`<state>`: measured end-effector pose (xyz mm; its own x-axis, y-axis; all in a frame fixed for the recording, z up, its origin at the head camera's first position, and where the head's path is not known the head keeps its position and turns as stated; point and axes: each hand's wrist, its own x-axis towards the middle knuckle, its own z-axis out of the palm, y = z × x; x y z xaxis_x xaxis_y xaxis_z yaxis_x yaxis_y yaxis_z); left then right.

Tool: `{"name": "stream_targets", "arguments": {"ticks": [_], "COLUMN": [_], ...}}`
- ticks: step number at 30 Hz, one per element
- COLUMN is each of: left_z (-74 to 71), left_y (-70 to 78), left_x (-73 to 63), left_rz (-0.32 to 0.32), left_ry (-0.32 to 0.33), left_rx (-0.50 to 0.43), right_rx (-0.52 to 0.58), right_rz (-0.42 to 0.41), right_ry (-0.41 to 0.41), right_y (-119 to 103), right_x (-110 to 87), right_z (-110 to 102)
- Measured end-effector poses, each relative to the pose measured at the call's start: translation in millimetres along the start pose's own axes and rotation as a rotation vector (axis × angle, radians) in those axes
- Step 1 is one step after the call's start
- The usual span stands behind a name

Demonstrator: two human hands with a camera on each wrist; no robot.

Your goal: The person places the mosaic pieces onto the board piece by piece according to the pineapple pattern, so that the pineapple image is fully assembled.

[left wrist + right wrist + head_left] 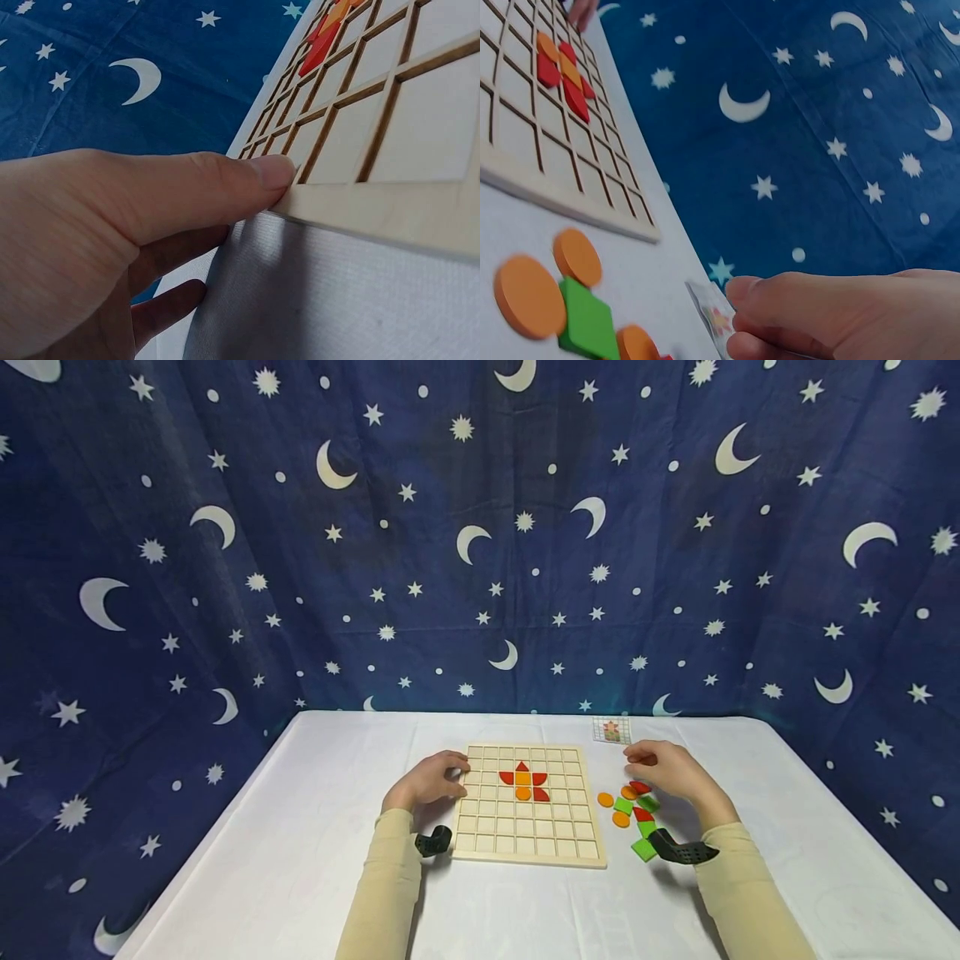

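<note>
A wooden grid board (pixel 487 843) lies flat on the table, with red pieces around an orange square (pixel 522 778) and an orange disc (pixel 522 793). At its left edge is my left hand (pixel 433 779); the thumb (pixel 271 172) rests on the rim and the other fingers bend beside it. My right hand (pixel 670 768) is above the table, right of the board, thumb and fingertips close together. Whether something small sits between them I cannot tell. Just beyond the fingertips lies a small pattern card (pixel 611 730) with a printed grid and coloured figure.
Loose pieces lie between the board and my right forearm: orange discs (pixel 605 799), green squares (pixel 643 850) and red pieces (pixel 642 814). A white cloth (pixel 300 877) covers the table. Behind it hangs a dark blue curtain (pixel 420 552) with moons and stars.
</note>
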<state>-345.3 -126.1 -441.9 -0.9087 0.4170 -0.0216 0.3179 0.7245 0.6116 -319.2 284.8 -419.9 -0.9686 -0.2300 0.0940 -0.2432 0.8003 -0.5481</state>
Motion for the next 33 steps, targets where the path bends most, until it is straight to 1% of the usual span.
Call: {"name": "stream_targets", "arguments": {"ticks": [3,8,12,20,25,27,33], "left_z": [0.2,0.2,0.5,0.3,0.2,0.0,0.1], "left_y": [0.6,1.9,2.5,1.8,0.7,0.9,1.2], "left_x": [-0.9,-1.9,-2.1,-2.6,-1.9,-1.8,-0.7], "left_rz": [-0.002,0.005,0.009,0.014,0.015,0.013,-0.007], "left_ry": [0.001,-0.002,-0.004,-0.007,-0.016,-0.018,-0.004], "left_rx": [-0.004,0.005,0.013,0.019,0.029,0.03,0.017], "right_rx": [-0.019,-0.054,-0.061,-0.072,-0.085,-0.084,-0.088], "right_rz": [0.01,0.022,0.025,-0.001,0.013,0.032,0.025], "right_ry": [-0.029,-0.126,-0.17,-0.168,-0.171,-0.165,-0.162], "right_y": [7,16,21,22,19,18,16], "right_x": [-2.7,-6.7,-8.6,-6.6,-4.1,-3.4,-0.1], "right_z": [-1,-3,-3,3,5,6,9]}}
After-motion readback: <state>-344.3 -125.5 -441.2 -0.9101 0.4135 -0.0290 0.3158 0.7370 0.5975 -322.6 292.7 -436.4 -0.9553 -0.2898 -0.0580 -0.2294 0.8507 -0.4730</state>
